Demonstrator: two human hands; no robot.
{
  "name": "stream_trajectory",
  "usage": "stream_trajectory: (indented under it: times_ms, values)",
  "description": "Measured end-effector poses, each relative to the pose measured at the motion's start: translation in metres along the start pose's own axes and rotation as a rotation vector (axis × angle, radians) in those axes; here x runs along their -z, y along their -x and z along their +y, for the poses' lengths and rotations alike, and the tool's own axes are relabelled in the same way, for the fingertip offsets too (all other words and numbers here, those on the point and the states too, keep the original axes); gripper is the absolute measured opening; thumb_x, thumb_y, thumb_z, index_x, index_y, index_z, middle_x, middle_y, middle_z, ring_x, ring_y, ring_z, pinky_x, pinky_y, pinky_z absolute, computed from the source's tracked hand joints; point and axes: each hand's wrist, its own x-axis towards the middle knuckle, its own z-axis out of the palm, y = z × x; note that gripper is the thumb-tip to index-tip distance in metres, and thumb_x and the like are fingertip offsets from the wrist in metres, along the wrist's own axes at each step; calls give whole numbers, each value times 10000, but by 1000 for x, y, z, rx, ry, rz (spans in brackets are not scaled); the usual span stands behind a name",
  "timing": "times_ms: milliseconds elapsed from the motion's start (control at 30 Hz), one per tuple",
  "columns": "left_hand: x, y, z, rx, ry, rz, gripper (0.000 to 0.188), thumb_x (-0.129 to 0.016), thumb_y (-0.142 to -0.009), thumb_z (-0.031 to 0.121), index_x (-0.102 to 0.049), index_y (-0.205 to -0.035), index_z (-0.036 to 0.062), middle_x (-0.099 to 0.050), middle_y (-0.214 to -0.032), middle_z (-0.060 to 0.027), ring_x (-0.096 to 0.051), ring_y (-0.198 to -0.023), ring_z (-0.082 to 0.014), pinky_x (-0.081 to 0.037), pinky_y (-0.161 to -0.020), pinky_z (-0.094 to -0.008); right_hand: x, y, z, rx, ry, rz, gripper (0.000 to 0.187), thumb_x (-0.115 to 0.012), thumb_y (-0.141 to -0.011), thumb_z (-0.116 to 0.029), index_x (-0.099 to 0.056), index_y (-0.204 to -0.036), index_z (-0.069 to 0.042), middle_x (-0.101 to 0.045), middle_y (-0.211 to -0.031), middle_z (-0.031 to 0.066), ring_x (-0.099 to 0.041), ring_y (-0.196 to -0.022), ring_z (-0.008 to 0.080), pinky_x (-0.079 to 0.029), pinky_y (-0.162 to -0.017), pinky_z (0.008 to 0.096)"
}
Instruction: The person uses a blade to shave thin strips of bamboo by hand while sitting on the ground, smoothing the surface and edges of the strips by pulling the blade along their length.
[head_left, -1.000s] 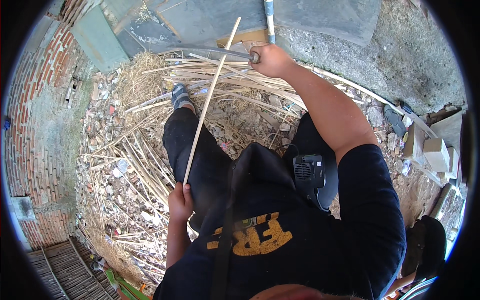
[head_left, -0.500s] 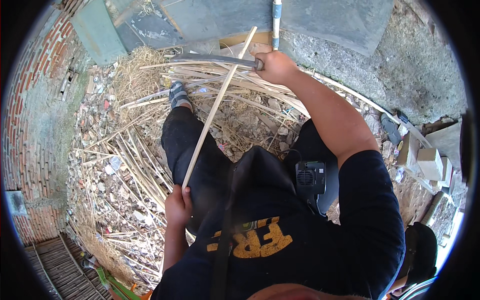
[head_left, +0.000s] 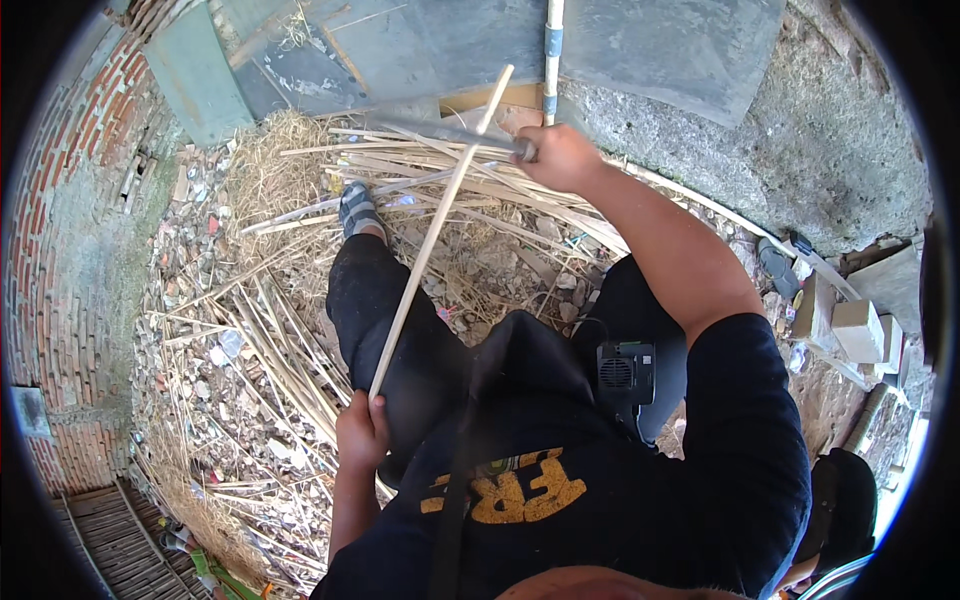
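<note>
My left hand [head_left: 362, 432] is closed around the near end of a long pale bamboo strip [head_left: 425, 253], beside my left thigh. The strip slants away from me and to the right, over my left leg. In my right hand [head_left: 560, 157] is the handle of a machete [head_left: 445, 131], its long blade pointing left. The blade is smeared by motion and crosses the strip near its far end; I cannot tell whether they touch. Beyond them, a pile of split bamboo strips [head_left: 400, 160] lies on the ground.
More strips [head_left: 285, 350] lie on rubble left of my leg, near dry straw [head_left: 270, 165]. A brick wall [head_left: 85, 290] stands at left, and a rough concrete wall [head_left: 830, 130] at far right. Pale blocks [head_left: 858, 330] and a sandal [head_left: 778, 268] are at right.
My right hand and the machete have come slightly lower and nearer to me. The bamboo strip has shifted a little along with my left hand, which keeps its grip.
</note>
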Motion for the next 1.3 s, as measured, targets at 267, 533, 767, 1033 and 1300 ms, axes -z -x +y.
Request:
stream_trajectory:
  times_ms: [267, 533, 767, 1033, 1300]
  values:
    - [0, -2, -1, 28, 22, -9, 345, -500, -1026, 293, -471, -813, 22, -546, -607, -253, -560, -609, -508, -407, -525, -534, -6, -15, 14, -138, -10, -41, 264, -648, -820, -249, -698, -1012, -74, -714, -979, 171, -683, -945, 344, -548, -858, 443]
    - [5, 2, 1, 36, 36, -35, 374, -505, -1026, 313, -474, -795, 20, -546, -615, -251, -569, -626, -501, -416, -538, -525, -10, 8, -11, 160, 180, -128, 212, -633, -818, -215, -684, -1006, -130, -726, -964, 121, -695, -923, 313, -554, -842, 443]
    - [12, -3, 15, 7, -21, -24, 363, -483, -1032, 293, -487, -800, 14, -543, -622, -258, -564, -640, -498, -417, -553, -517, 2, -10, 28, -212, -112, 9, 272, -668, -826, -299, -703, -994, -88, -713, -1027, 165, -676, -972, 355, -543, -879, 446]
    - [30, 8, 27, 102, 123, -22, 291, -513, -1027, 246, -522, -858, 10, -550, -589, -164, -568, -525, -305, -414, -517, -409, -4, 0, 20, 94, -12, 111, 321, -727, -812, -346, -687, -962, -65, -711, -886, 169, -687, -859, 359, -548, -788, 453]
    - [10, 15, 25, 154, 115, 144, 305, -486, -1039, 285, -587, -964, 6, -572, -636, -140, -579, -575, -271, -435, -554, -387, -5, 18, -34, 200, 89, -149, 237, -722, -778, -253, -684, -957, -102, -704, -807, 134, -695, -837, 343, -550, -723, 474]
